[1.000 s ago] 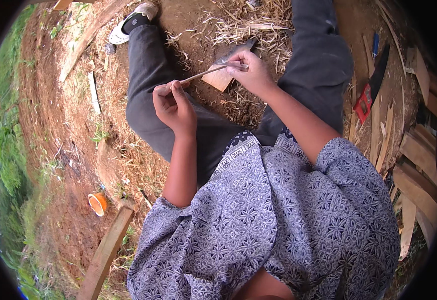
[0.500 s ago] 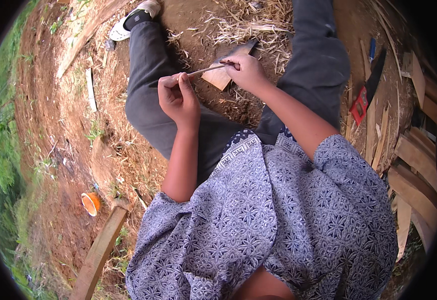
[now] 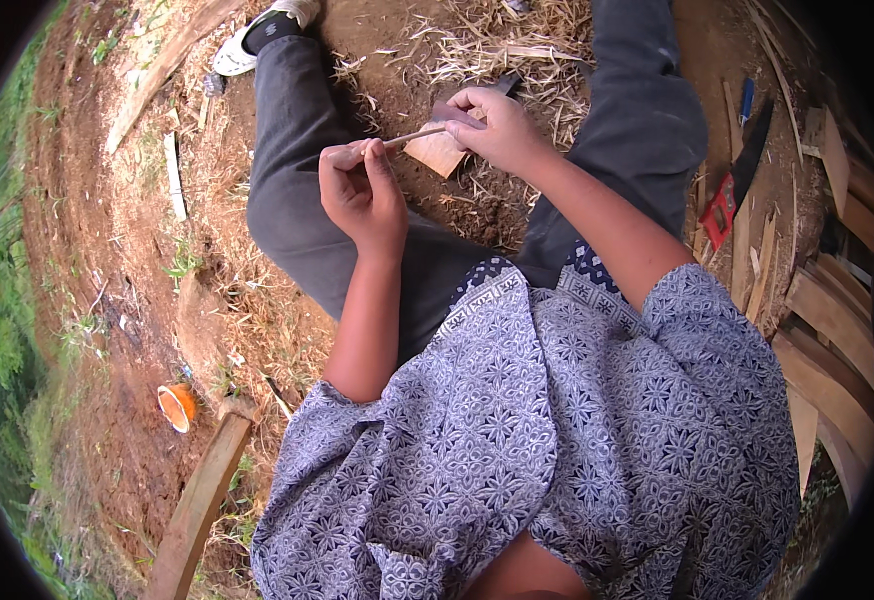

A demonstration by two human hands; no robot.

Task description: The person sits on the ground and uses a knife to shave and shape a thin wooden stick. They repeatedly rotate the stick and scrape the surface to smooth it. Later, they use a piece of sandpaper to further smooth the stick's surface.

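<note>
Person: seated on bare earth, seen from above; a blue patterned shirt (image 3: 557,440) fills the lower centre, grey trouser legs run toward the top of the frame.
Left hand (image 3: 362,195): centre-left, fingers pinched shut on the near end of a thin bamboo sliver (image 3: 412,137).
Right hand (image 3: 497,130): upper centre, closed around what looks like a knife handle; the blade is mostly hidden, so I cannot tell where its edge sits on the sliver.
Sliver: slim and pale, bridging the two hands between the knees, above a small wooden block (image 3: 439,152) on the ground.
Progress: the sliver already looks thin and even, so the shaving seems well along; how much trimming is left cannot be judged.
Shavings (image 3: 487,50): straw-coloured litter at top centre, a sign of much cutting done.
Right edge: a red-handled tool (image 3: 722,205) and stacked wood slats (image 3: 827,310).
Lower left: an orange cup (image 3: 177,405) beside a wooden beam (image 3: 197,500).
</note>
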